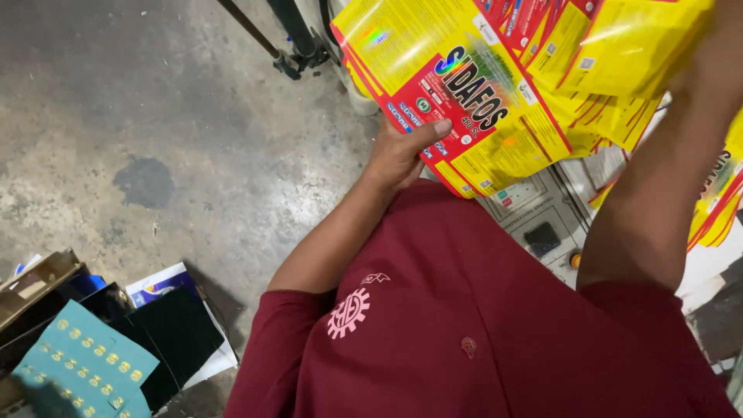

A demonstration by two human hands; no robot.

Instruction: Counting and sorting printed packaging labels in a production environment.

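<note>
A: Where is the stack, and how is it held?

B: The labels (464,85), a fanned stack of yellow-and-red printed sheets, sit at 1 o'clock above the maroon shirt (480,325). The left hand (398,155) pinches the stack's lower edge, thumb pressed flat on the top sheet. The right hand (716,54), at 2 o'clock, lies mostly behind the sheets; its grip cannot be told.

A: What could go wrong?

B: The sheets look glossy and already splay apart at 2 o'clock. Judged from that, a slack pinch could let them slide off toward the floor (155,116).

A: What lies around?

B: A control panel (534,217) sits just below the stack at 3 o'clock. Cardboard scraps and a teal sheet (85,360) lie at 8 o'clock. A dark stain (145,182) marks the floor at 9 o'clock. The right forearm crosses in front of the panel.
</note>
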